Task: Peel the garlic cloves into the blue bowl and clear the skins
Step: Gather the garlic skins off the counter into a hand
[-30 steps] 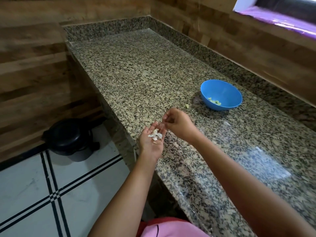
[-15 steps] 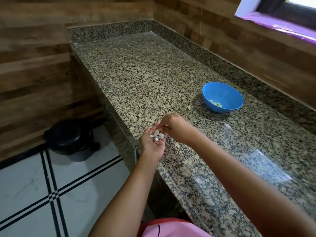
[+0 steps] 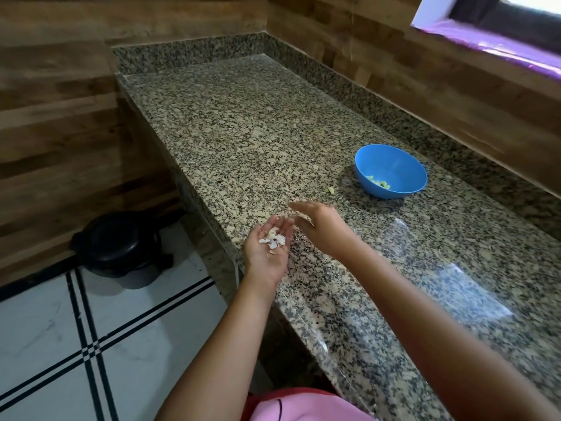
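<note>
My left hand point(image 3: 267, 253) is held palm up at the counter's front edge, cupping a small pile of white garlic skins point(image 3: 274, 240). Just right of it, my right hand point(image 3: 318, 223) hovers low over the granite with its fingers stretched out toward the left, blurred by motion and holding nothing I can see. The blue bowl point(image 3: 397, 165) stands further back on the right with several pale peeled cloves point(image 3: 379, 182) in its bottom. One loose peeled clove point(image 3: 331, 190) lies on the counter just left of the bowl.
The granite counter point(image 3: 258, 132) runs back to a wood-panelled corner, with a low granite backsplash on the right. A black lidded bin point(image 3: 117, 241) sits on the tiled floor to the left, below the counter's edge. A window ledge is at the top right.
My right hand has left my left palm, where its fingers were bunched over the skins, and now reaches out flat over the counter. The skins stay in my left palm.
</note>
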Demonstrator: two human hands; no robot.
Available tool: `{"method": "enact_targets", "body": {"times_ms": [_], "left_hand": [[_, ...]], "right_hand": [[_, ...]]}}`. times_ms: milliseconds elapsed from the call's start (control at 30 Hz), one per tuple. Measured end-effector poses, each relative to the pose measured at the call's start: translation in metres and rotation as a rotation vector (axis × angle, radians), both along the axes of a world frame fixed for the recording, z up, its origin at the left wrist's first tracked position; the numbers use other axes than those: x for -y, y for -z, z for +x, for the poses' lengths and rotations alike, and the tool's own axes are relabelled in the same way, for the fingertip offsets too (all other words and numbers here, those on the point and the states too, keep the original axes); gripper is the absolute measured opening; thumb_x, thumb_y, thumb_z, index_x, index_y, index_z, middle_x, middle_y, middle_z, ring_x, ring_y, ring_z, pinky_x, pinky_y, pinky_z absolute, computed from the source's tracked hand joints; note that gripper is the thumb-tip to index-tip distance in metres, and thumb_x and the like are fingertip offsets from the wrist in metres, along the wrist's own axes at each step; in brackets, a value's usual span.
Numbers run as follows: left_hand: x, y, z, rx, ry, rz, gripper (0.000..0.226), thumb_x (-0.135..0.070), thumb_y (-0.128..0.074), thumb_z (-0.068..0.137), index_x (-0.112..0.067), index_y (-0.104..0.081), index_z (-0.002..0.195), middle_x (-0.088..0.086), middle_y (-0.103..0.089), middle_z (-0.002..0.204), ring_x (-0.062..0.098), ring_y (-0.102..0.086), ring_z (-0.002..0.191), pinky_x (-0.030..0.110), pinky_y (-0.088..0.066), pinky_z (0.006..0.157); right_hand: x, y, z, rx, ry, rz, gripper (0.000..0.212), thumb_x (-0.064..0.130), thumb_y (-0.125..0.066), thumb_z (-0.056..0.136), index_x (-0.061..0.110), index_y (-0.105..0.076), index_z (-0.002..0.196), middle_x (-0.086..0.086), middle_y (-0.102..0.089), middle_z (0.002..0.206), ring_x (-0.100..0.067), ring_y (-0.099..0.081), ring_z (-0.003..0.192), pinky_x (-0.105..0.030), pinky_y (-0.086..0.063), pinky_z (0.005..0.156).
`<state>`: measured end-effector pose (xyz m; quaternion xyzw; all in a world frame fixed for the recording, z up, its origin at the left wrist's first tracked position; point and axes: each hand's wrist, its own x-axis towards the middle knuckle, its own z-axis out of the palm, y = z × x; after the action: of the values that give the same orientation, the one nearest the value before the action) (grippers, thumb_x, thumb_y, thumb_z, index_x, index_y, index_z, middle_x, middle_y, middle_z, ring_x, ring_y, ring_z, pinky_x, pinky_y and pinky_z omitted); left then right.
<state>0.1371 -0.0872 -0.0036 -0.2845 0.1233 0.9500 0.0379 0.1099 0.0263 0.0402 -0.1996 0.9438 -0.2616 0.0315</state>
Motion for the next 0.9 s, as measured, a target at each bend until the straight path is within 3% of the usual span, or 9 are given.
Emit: {"method": "enact_targets", "body": {"times_ms": [100,200,333,567,600,667,733,800,900], "left_hand": [[0.008,0.002,-0.005,-0.038,-0.018,-0.058,0.041,-0.024,-0.028,0.102,0.004,-0.057,0.106,0.020,-0.064,0.091,0.027,-0.066,0.081,0.033,-0.057,0.078],[0.017,0.001,-0.009,-0.061,-0.052,-0.042,0.041,-0.025,-0.029,0.102,0.003,-0.058,0.105,0.019,-0.064,0.090,0.027,-0.065,0.085,0.031,-0.057,0.076],[0.016,0.001,-0.008,-0.068,-0.036,-0.049,0.042,-0.026,-0.028,0.102,0.003,-0.058,0.108,0.019,-0.065,0.091,0.027,-0.066,0.085,0.031,-0.057,0.074],[0.020,0.001,-0.007,-0.068,-0.040,-0.057,0.041,-0.026,-0.029,0.102,0.002,-0.058,0.107,0.019,-0.065,0.094,0.028,-0.064,0.092,0.033,-0.054,0.081],[0.020,0.001,-0.007,-0.070,-0.041,-0.055,0.041,-0.026,-0.030,0.102,0.002,-0.059,0.106,0.019,-0.064,0.094,0.028,-0.064,0.092,0.033,-0.054,0.081],[0.021,0.002,-0.007,-0.068,-0.046,-0.051,0.041,-0.026,-0.030,0.102,0.002,-0.059,0.105,0.018,-0.065,0.093,0.028,-0.064,0.091,0.033,-0.054,0.080],[0.020,0.003,-0.008,-0.067,-0.046,-0.047,0.041,-0.027,-0.030,0.102,0.001,-0.060,0.104,0.018,-0.065,0.091,0.027,-0.065,0.088,0.032,-0.055,0.079],[0.019,0.003,-0.008,-0.062,-0.043,-0.042,0.041,-0.028,-0.030,0.102,0.001,-0.060,0.102,0.018,-0.065,0.090,0.027,-0.065,0.087,0.032,-0.055,0.078],[0.020,0.003,-0.008,-0.066,-0.036,-0.059,0.041,-0.027,-0.029,0.102,0.001,-0.059,0.102,0.018,-0.065,0.091,0.027,-0.065,0.087,0.033,-0.054,0.081]], "right_hand": [[-0.018,0.028,0.014,0.150,0.065,0.116,0.065,0.049,-0.040,0.092,0.021,-0.018,0.147,0.005,-0.017,0.153,-0.016,-0.010,0.143,-0.030,-0.008,0.111],[-0.037,0.055,0.028,0.155,0.094,0.370,0.090,0.076,-0.012,0.080,0.021,0.014,0.145,0.000,0.026,0.149,-0.017,0.029,0.135,-0.038,0.017,0.105],[-0.034,0.071,0.024,0.127,0.098,0.510,0.099,0.082,0.009,0.070,0.015,0.027,0.141,-0.008,0.039,0.143,-0.024,0.039,0.130,-0.047,0.021,0.108],[-0.016,0.073,0.009,0.073,-0.012,0.437,0.073,0.071,-0.005,0.085,0.033,0.013,0.145,-0.001,0.032,0.147,-0.025,0.032,0.135,-0.050,0.018,0.108],[-0.019,0.073,0.011,0.057,0.020,0.360,0.069,0.066,-0.013,0.089,0.033,0.003,0.147,0.002,0.025,0.149,-0.023,0.026,0.138,-0.048,0.015,0.111],[-0.023,0.073,0.012,-0.016,0.117,0.176,0.056,0.051,-0.035,0.094,0.027,-0.028,0.144,0.005,-0.012,0.153,-0.024,-0.003,0.143,-0.045,-0.002,0.116],[-0.023,0.071,0.010,-0.080,0.193,0.054,0.043,0.040,-0.049,0.091,0.022,-0.052,0.130,0.004,-0.047,0.133,-0.021,-0.033,0.127,-0.037,-0.024,0.109],[-0.020,0.068,0.005,-0.082,0.211,0.029,0.039,0.038,-0.054,0.088,0.024,-0.059,0.124,0.010,-0.055,0.115,-0.012,-0.035,0.108,-0.031,-0.028,0.098],[-0.012,0.062,-0.002,-0.089,0.155,-0.019,0.036,0.029,-0.056,0.089,0.020,-0.060,0.123,0.008,-0.058,0.108,-0.007,-0.035,0.098,-0.025,-0.030,0.092]]}}
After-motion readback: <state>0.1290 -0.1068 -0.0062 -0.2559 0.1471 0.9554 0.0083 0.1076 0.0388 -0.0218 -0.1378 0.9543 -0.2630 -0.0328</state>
